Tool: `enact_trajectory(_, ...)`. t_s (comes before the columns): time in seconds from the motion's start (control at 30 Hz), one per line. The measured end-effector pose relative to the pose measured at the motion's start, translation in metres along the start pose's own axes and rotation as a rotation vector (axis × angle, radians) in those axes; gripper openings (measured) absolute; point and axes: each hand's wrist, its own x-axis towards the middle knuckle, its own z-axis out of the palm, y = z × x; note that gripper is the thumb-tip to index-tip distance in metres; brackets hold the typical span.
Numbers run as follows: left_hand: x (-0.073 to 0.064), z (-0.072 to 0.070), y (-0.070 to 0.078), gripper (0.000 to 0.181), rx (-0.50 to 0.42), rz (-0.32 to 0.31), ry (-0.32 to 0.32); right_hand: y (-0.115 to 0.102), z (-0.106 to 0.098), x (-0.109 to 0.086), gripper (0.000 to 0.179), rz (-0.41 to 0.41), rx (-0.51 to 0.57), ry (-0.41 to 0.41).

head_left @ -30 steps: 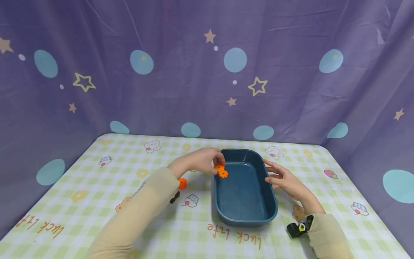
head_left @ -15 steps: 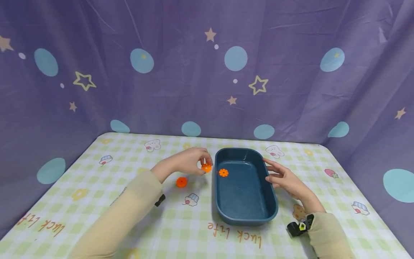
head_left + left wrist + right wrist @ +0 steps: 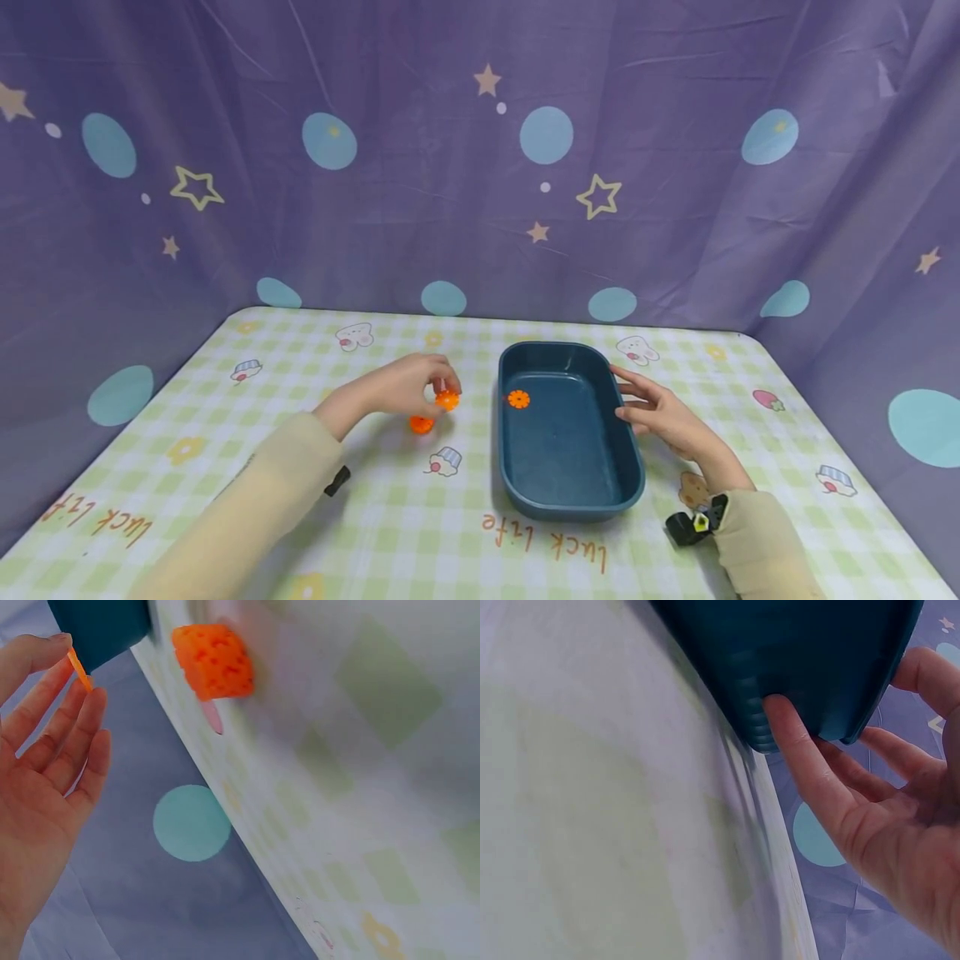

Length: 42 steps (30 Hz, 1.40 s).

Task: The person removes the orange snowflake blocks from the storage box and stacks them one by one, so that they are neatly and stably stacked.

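Observation:
Between thumb and fingertips my left hand [image 3: 408, 383] pinches an orange interlocking disc [image 3: 447, 401], seen edge-on as a thin strip in the left wrist view. Just below that hand, an orange stack of discs [image 3: 422, 425] sits on the tablecloth; the left wrist view shows its notched side [image 3: 217, 664]. One orange disc with a notched edge [image 3: 518, 399] lies inside the dark blue plastic bin [image 3: 572, 507], near its left wall. My right hand [image 3: 667, 419] holds the bin's right wall, thumb at the rim and fingers against the outside [image 3: 810, 757].
A green-and-white checked tablecloth [image 3: 360, 533] with printed cupcakes and lettering covers the table. A purple curtain [image 3: 420, 250] with stars and dots hangs behind and at both sides. A black wrist camera [image 3: 684, 529] shows by the right sleeve.
My left hand has moved left from above the bin to the orange stack, keeping one disc pinched and leaving another in the bin. The right hand and bin have hardly moved.

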Motion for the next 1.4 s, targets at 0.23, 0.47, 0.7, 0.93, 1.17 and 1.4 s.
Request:
enact_trajectory(0.23, -0.012, 0.004, -0.006, 0.022, -0.044, -0.027, 0.007, -0.001, 0.000, 0.000, 0.067, -0.021, -0.005, -0.009)
enact_trajectory(0.47, -0.020, 0.012, -0.015, 0.018, -0.025, -0.024, 0.011, -0.001, 0.001, 0.000, 0.068, -0.007, -0.009, -0.006)
enact_trajectory(0.7, -0.024, 0.019, -0.021, 0.015, 0.017, -0.016, 0.022, 0.000, 0.000, 0.000, 0.067, -0.003, -0.006, 0.001)
enact_trajectory(0.93, -0.027, 0.020, -0.023, 0.015, 0.024, -0.037, 0.017, -0.001, 0.000, -0.001, 0.068, -0.009, 0.005, -0.006)
enact_trajectory(1.17, -0.028, 0.020, -0.025, 0.015, 0.012, -0.071, 0.000, 0.001, -0.001, -0.001, 0.067, -0.012, 0.006, -0.015)
enact_trajectory(1.4, -0.026, 0.022, -0.025, 0.014, 0.032, -0.048, 0.014, 0.002, -0.001, -0.001, 0.067, -0.017, 0.008, -0.017)
